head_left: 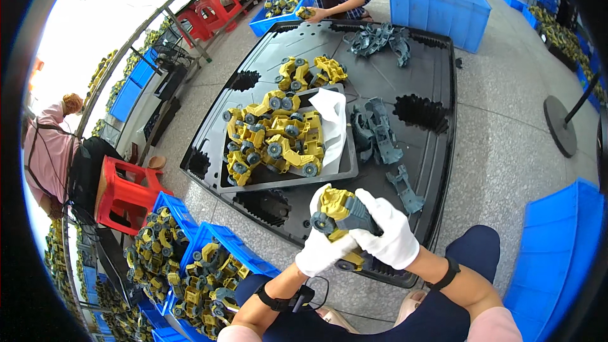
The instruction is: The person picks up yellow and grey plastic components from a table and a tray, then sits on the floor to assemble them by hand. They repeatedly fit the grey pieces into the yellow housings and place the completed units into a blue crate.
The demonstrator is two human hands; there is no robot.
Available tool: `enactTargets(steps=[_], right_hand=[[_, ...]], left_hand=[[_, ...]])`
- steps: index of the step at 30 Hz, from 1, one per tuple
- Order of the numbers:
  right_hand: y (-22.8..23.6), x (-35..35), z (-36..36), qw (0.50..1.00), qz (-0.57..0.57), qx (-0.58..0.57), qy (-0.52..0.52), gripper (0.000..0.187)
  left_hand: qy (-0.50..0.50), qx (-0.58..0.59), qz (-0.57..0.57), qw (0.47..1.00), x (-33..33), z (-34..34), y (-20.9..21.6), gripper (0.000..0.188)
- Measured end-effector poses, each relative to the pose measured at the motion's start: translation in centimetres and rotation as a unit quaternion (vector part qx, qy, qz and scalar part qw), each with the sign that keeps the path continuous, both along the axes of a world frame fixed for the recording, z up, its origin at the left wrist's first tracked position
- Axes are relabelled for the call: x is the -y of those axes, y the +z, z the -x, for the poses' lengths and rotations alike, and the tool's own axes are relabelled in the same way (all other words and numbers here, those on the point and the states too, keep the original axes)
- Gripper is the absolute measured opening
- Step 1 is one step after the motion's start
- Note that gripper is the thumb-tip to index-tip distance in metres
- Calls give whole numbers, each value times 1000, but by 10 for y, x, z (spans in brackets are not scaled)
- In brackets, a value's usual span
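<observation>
Both of my white-gloved hands are closed around a yellow toy truck (335,201) with dark wheels, held above the near edge of a black plastic table. My left hand (318,252) grips its left side and underside. My right hand (391,234) has its thumb and fingers on a dark grey plastic part (361,218) at the truck's right side; whether that part is fully seated I cannot tell. Ahead, several yellow toy trucks (275,130) are piled in a grey tray (351,168). Loose dark grey parts (379,133) lie right of the tray, with one more (405,189) nearer me.
The black table (421,66) also bears a far heap of grey parts (380,41). Blue crates (215,231) of toy trucks stand at my left. Another blue crate (551,253) is at my right. Across the table a person (342,0) holds a toy truck. A red stool (130,193) stands left.
</observation>
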State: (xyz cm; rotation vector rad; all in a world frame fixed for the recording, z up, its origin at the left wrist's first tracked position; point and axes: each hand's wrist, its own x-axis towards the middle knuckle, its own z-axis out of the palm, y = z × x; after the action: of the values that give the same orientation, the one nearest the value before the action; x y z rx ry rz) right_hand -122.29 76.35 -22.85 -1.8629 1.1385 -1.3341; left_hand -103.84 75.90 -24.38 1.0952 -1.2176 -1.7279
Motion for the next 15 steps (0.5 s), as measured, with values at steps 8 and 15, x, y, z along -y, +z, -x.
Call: enactTargets(steps=[8,15], right_hand=[[-14,-11,-30,988,-74,125,-46,58],[-39,14,-29,987,-130,89,-26,53]], left_hand=[[182,-132,-164,960,-11,31,17,54],[226,-15,-72,971,31,-5,10,56]])
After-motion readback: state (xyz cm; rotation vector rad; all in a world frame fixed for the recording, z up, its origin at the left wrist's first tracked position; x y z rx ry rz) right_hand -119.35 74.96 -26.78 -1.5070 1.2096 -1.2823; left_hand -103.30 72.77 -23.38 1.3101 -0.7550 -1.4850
